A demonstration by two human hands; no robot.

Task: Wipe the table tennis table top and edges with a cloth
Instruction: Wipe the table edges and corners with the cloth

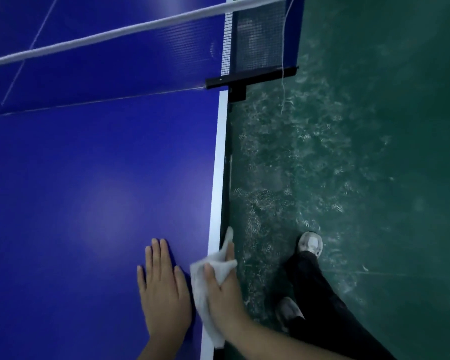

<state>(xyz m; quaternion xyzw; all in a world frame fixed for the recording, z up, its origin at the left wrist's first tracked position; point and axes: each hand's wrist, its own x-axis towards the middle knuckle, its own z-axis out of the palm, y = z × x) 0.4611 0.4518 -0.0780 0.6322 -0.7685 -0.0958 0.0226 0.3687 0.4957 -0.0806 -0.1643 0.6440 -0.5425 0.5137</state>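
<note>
The left hand (164, 289), just left of the white side stripe of the blue bench (215, 203), and the right hand (224, 289), at that stripe, are both bare, with short, plain nails. Both forearms are uncovered as far as they show. Right of the stripe, the legs wear loose plain black trousers (322, 294), whose hems fall onto the shoes. The pale grey-white sneaker (311, 244) farther from the stripe has a rounded toe and a lighter patch on top. The other greyish sneaker (287, 311), nearer the stripe, is blurred and half covered by the trouser leg.
</note>
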